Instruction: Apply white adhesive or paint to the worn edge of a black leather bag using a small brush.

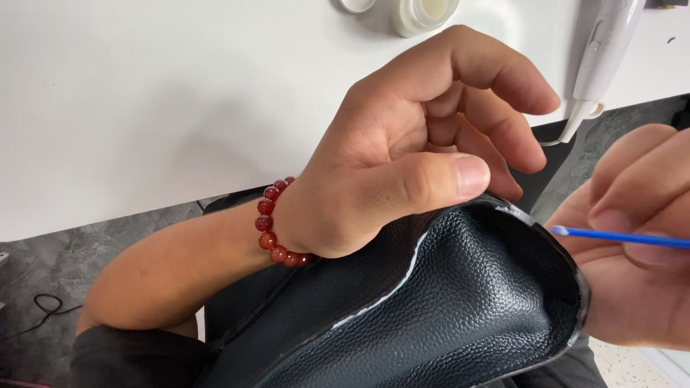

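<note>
head cam | looks steeply down | very close | single view

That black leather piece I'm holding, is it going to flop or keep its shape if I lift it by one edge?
The black leather piece curves and bulges under the left hand, so it would probably sag, not stay flat. Its pebbled grain should grip well. The pale line along its seam looks wet, so that edge may smear or feel tacky.
</note>
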